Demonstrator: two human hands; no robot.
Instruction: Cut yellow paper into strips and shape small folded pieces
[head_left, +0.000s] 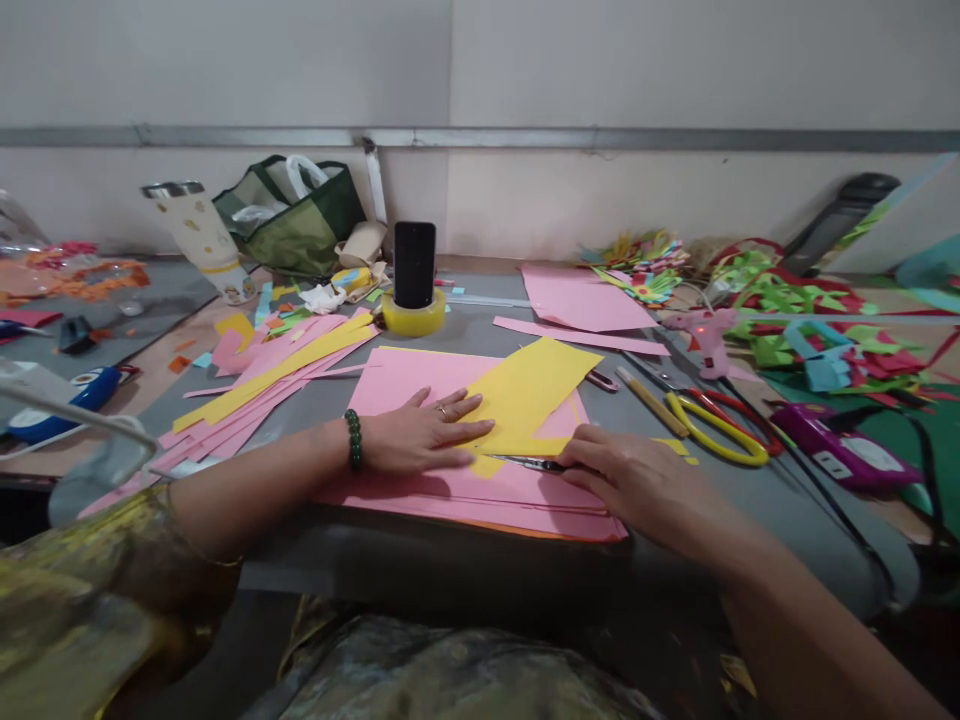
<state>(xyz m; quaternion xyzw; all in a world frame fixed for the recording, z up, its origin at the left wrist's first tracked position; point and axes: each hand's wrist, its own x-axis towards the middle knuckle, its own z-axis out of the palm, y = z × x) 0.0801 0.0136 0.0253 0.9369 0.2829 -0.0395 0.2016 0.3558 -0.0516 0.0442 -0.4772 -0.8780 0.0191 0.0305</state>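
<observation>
Green beads (354, 438) ring the left hand's (420, 432) wrist, left of centre; its fingers spread flat over pink paper (525, 490) and the yellow sheet (525, 385), mid-frame. A clean cut wants firm pressure, fingertips clear of the blade. Right of centre, the right hand (622, 475) closes around one slim-bladed tool (525, 463), perhaps scissors. Two hands, one phone (414, 265), one purple device (847, 450).
</observation>
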